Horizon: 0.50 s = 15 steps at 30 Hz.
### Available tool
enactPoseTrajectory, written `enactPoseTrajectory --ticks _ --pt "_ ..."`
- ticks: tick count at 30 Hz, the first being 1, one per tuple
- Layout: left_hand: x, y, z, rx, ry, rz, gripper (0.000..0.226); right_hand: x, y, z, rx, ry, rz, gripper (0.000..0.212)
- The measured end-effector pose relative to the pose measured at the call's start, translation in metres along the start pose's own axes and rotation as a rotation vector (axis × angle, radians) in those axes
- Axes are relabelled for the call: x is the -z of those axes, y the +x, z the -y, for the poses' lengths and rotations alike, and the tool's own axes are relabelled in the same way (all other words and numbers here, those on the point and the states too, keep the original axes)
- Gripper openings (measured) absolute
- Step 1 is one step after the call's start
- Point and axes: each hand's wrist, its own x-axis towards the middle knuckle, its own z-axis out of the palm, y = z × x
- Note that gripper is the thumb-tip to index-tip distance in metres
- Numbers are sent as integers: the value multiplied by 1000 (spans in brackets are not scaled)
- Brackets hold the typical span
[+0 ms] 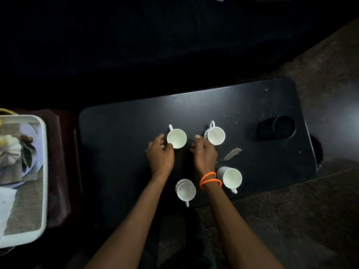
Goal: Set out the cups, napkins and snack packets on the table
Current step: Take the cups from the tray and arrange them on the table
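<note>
Several white cups stand upright on the dark table (120, 133). The far left cup (177, 138) has its handle pointing away; my left hand (160, 152) touches its near left side with thumb and fingers around the wall. The far right cup (215, 135) stands just beyond my right hand (205, 152), whose fingertips reach its left side. Two more cups sit near the front edge: one (186, 190) between my forearms, another (232, 178) right of my right wrist, which wears orange bead bracelets. Napkins lie in the tray (43, 171) at the left.
A white tray with a woven mat, a plate and folded paper sits on a dark red stool (62, 162) left of the table. A round cup-holder recess (284, 126) is set in the table's right end. A scraped patch (232, 153) marks the tabletop. Stone floor lies at the right.
</note>
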Motion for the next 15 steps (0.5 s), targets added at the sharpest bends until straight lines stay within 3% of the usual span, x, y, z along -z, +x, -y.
enactPoseTrajectory --ticks 3,6,9,12,15 --pt "-2 -24 18 -8 -23 -38 46 32 -9 -11 157 -106 -147 11" --pt "-6 -54 39 0 27 25 52 67 -15 -27 298 -254 -266 18" --pt "-14 -84 60 -61 226 87 64 99 -18 -48 407 -541 -321 32" --pt "-24 -103 73 -115 408 116 69 118 -21 -65 330 -746 -308 54" --pt "-31 -105 78 -130 574 119 77 124 -22 -78 182 -781 -210 75"
